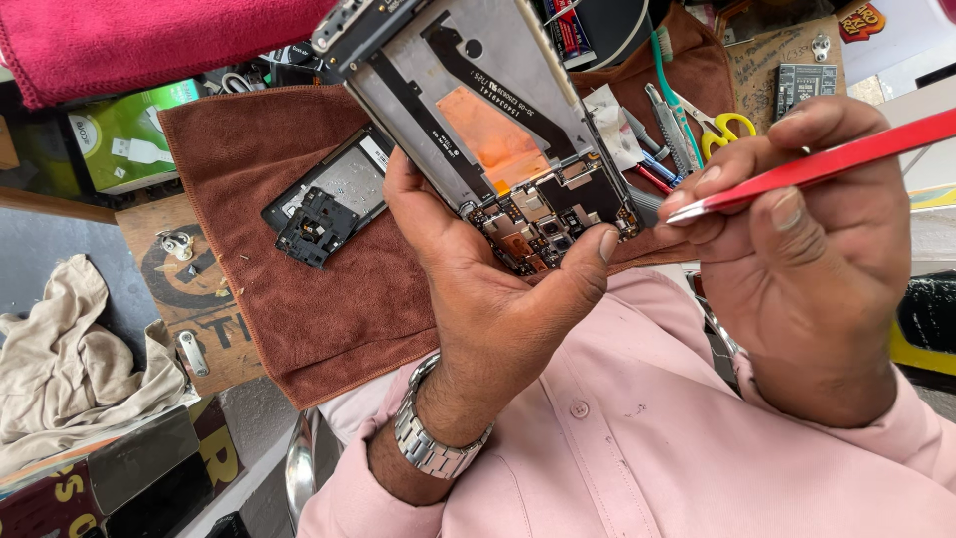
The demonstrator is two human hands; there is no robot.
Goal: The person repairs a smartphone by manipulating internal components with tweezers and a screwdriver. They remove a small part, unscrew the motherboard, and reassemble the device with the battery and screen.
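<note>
My left hand (pixel 488 289) holds an opened smartphone (pixel 478 110) with its back cover off, thumb on its lower edge. The phone's metal frame, an orange patch and the bare circuit board (pixel 548 224) face me. My right hand (pixel 797 259) grips red tweezers (pixel 827 159), their tip just right of the phone's lower corner, not touching the board. A metal watch (pixel 423 443) sits on my left wrist. I wear a pink shirt (pixel 617 438).
A brown cloth (pixel 259 259) covers the bench; on it lie a phone back part (pixel 344 184) and a black plastic piece (pixel 314 229). Yellow-handled scissors (pixel 722 130), a toothbrush and small tools lie at back right. A beige rag (pixel 70 349) lies left, a pink towel (pixel 129 40) above.
</note>
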